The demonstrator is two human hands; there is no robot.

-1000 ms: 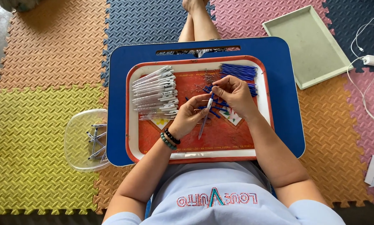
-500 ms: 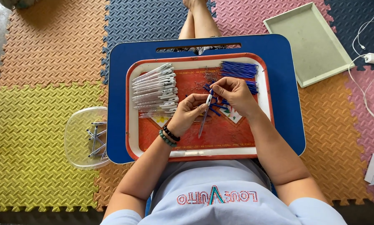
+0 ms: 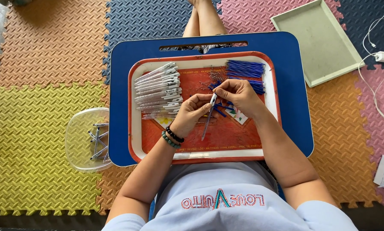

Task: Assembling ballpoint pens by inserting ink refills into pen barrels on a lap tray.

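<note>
In the middle of the frame, over the red tray [image 3: 157, 145], the left hand [image 3: 191, 116] and right hand [image 3: 239, 95] both pinch one thin pen [image 3: 209, 115]. It looks light, stiff and slippery; hold its white top

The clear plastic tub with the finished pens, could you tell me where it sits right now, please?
In the head view, the clear tub sits on the yellow mat, against the blue lap desk's left edge.
</note>
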